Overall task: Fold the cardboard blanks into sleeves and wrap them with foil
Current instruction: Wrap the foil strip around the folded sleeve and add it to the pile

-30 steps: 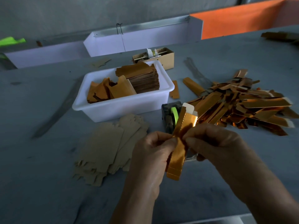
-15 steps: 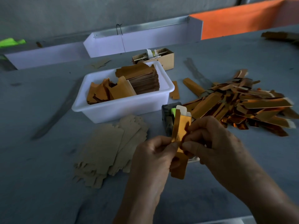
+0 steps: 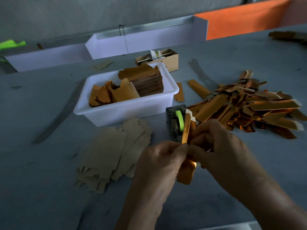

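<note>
A narrow sleeve [image 3: 186,173] with shiny orange foil stands almost upright between my hands above the table. My left hand [image 3: 163,161] pinches its middle from the left. My right hand [image 3: 221,146] grips the same spot from the right, fingers curled over it. The sleeve's white top edge pokes up above my fingers and its lower end hangs below them. Flat brown cardboard blanks [image 3: 109,155] lie fanned out on the table to the left. A heap of foil-covered sleeves [image 3: 249,107] lies to the right.
A white tub [image 3: 126,110] behind the blanks holds stacked orange-foil blanks. A grey tape dispenser [image 3: 174,123] with a green roll sits just beyond my hands. A small brown box [image 3: 169,61] stands behind the tub. White trays line the table's far edge.
The sleeve has gone from slanted to almost upright between my hands. My right hand has closed further over its middle. Both hands have stayed in about the same place.
</note>
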### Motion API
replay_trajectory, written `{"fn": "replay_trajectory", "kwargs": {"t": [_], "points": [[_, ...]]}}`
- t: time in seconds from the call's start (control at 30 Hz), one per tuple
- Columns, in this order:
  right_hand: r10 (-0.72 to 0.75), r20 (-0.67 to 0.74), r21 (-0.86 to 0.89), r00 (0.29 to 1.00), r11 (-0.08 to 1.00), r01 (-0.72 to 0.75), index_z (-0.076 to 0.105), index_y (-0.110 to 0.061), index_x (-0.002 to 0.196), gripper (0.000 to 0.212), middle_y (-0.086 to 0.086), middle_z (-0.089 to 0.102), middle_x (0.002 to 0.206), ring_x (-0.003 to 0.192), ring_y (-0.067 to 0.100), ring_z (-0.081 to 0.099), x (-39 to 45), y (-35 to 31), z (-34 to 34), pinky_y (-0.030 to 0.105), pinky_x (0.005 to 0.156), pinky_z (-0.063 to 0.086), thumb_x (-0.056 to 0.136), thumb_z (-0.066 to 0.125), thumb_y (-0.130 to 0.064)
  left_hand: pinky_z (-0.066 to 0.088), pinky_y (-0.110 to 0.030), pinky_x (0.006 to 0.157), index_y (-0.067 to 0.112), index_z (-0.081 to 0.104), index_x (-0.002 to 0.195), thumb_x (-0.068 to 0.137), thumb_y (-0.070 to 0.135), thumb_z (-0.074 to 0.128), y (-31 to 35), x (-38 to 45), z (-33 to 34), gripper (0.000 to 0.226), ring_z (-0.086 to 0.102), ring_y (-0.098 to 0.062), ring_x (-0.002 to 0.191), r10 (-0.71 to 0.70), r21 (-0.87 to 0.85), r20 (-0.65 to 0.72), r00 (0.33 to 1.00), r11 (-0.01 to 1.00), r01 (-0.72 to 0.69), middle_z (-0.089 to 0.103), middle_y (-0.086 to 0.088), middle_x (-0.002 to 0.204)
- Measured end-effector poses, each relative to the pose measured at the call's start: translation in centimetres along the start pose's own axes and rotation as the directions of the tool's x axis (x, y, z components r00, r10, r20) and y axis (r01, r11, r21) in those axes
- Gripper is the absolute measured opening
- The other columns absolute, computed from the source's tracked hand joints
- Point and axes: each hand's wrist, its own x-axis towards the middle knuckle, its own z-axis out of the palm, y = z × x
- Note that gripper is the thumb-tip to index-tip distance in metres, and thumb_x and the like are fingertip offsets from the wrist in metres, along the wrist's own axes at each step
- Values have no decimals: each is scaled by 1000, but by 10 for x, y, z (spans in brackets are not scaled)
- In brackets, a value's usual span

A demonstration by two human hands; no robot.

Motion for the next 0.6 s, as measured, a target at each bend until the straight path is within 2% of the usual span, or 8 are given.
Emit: {"fn": "replay_trajectory", "kwargs": {"t": [0.1,0.23,0.33,0.4,0.47,0.53,0.57,0.6], "points": [[20,-5,-26,1000,999,-20,45,-32,88,26,-7,62,70,66,-5,59,0,-3,2,8,52,45,80,68,-24,59,-26,61,20,72,74,89,23,59,-3,-1,3,20,69,-9,61,96,69,-84,992,994,-91,72,4,67],[41,-38,-113,998,993,-45,46,-29,95,23,-8,62,75,68,1,59,-2,-9,1,15,57,49,83,66,-28,58,-45,61,19,71,70,89,20,59,-6,-4,10,22,67,-19,56,175,100,-170,970,982,-160,69,-3,60],[12,-108,-243,994,969,-38,41,-28,100,27,-9,59,79,72,7,59,-3,-15,3,27,64,53,85,62,-35,57,-46,59,24,70,69,86,20,61,-8,-4,15,20,67,-16,54,222,144,-250,942,971,-191,69,1,58],[-5,-147,-352,989,935,-48,34,-30,99,32,-12,52,75,66,7,54,-4,-18,5,25,57,48,84,58,-44,56,-46,59,25,70,69,86,22,60,-10,-4,16,19,67,-15,55,240,175,-271,932,965,-197,69,2,59],[-19,-186,-431,982,900,-64,30,-33,93,38,-14,42,64,55,1,42,-6,-17,4,20,47,33,78,57,-56,56,-46,60,24,69,70,86,27,59,-10,-4,13,19,67,-14,56,240,167,-288,927,966,-198,70,2,61],[-29,-194,-398,981,916,-51,36,-32,89,42,-15,39,57,47,0,37,-6,-14,2,16,42,26,69,56,-64,57,-47,62,22,70,73,87,36,58,-9,-3,8,23,68,-17,60,188,104,-279,942,981,-165,71,1,65],[-7,-180,-292,984,955,-47,41,-31,85,44,-15,42,56,45,2,42,-6,-12,2,13,38,27,64,53,-68,58,-48,64,23,70,75,88,37,59,-9,-3,6,22,69,-19,63,162,71,-266,950,986,-148,72,0,67],[36,-152,-157,988,986,-60,46,-31,82,46,-14,47,58,49,1,50,-4,-10,2,16,37,35,58,49,-71,58,-49,66,24,71,78,89,35,61,-9,-2,5,18,70,-20,66,145,56,-252,957,989,-135,72,-1,69]]}}
